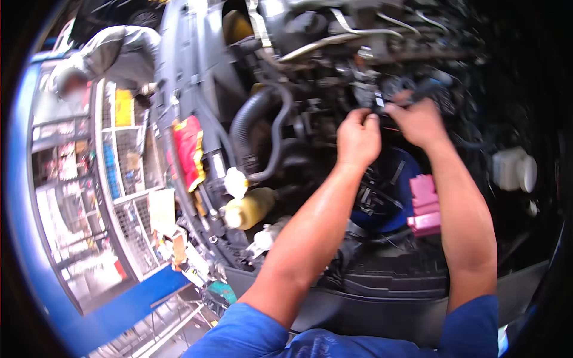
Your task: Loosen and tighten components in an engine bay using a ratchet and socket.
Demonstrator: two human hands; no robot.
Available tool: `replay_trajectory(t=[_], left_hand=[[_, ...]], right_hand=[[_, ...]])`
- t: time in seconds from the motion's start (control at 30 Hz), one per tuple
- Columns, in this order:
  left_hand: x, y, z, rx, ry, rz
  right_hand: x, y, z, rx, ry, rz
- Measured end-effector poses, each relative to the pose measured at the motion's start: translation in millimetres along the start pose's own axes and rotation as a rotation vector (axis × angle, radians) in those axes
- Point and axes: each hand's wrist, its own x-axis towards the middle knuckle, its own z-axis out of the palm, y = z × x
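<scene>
Head: blue bowl (408, 174) near hands (360, 138) (421, 122)

Black, white-patched part (378, 105); blue tray (408, 173)

open: over blue tray (407, 179) | blocking: ribbed hose (242, 125) left; pink box (424, 224) right

Small, blurred black part (378, 108) with 1 white patch (379, 99), between the fingers (371, 121)
</scene>
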Motion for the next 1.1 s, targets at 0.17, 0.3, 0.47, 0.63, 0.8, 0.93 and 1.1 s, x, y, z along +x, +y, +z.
replay_trajectory(t=[0.17, 0.3, 0.47, 0.63, 0.8, 0.93, 1.1], left_hand=[[17.7, 13.4, 8.1, -0.05, 0.246, -0.327], [31.3, 27.8, 17.0, -0.112, 0.171, -0.401], [32.0, 43.3, 26.1, -0.103, 0.11, -0.461], [55.8, 11.4, 26.9, -0.217, 0.196, -0.449], [40.4, 34.3, 43.1, -0.513, 0.04, -0.549], [64.9, -3.4, -0.7, -0.642, -0.042, -0.583], [46.2, 18.5, 43.6, -0.589, -0.01, -0.532]], right_hand=[[14.1, 43.5, 18.1, 0.722, -0.093, 0.137], [12.6, 44.0, 8.8, 0.752, -0.121, 0.409], [7.5, 39.3, 5.3, 0.487, -0.049, 0.107], [-4.5, -6.9, -0.7, 0.179, 0.086, -0.065], [8.0, 46.0, -8.8, 0.591, 0.195, 0.197], [-12.2, -45.4, 7.3, 0.135, -0.01, -0.105], [9.1, 43.2, -8.9, 0.621, 0.08, 0.195]])
